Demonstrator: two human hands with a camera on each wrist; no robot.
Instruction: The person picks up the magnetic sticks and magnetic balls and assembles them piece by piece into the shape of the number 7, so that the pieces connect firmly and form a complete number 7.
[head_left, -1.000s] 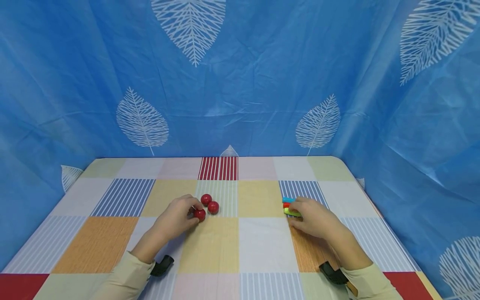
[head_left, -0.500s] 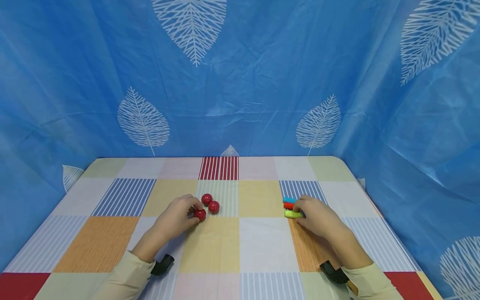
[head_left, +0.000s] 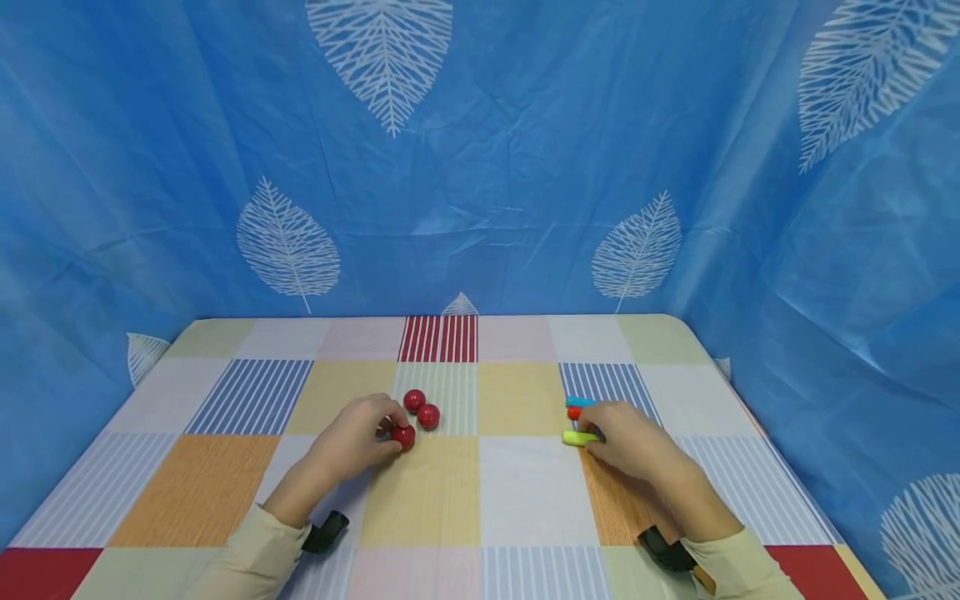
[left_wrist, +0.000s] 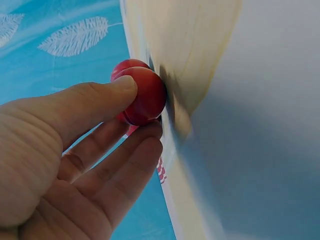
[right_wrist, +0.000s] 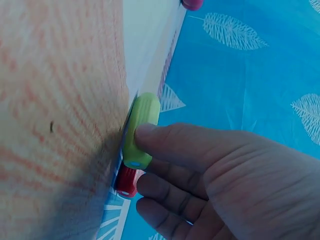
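Note:
My left hand (head_left: 354,439) pinches a glossy red ball (head_left: 403,437) between thumb and fingers, low over the tablecloth. Two more red balls, one at the back (head_left: 414,401) and one to its right (head_left: 428,417), lie just beyond it. Over on the right, my right hand (head_left: 633,439) holds a short yellow-green highlighter-like stick (right_wrist: 142,127), thumb on its near side and fingers behind. Past it lie a red stick (head_left: 574,412) and a light blue stick (head_left: 579,402), partly covered by that hand. In the right wrist view the red stick's end (right_wrist: 127,181) shows under the yellow-green one.
A patchwork-patterned cloth (head_left: 528,492) covers the table. Blue curtains with white leaf prints (head_left: 480,167) stand along the back and both sides. Dark wrist-worn devices, left (head_left: 326,532) and right (head_left: 665,550), sit beneath the wrists.
My right hand has drawn the yellow-green stick toward me and slightly left, opening a gap to the red stick. My left hand stays almost still on its red ball.

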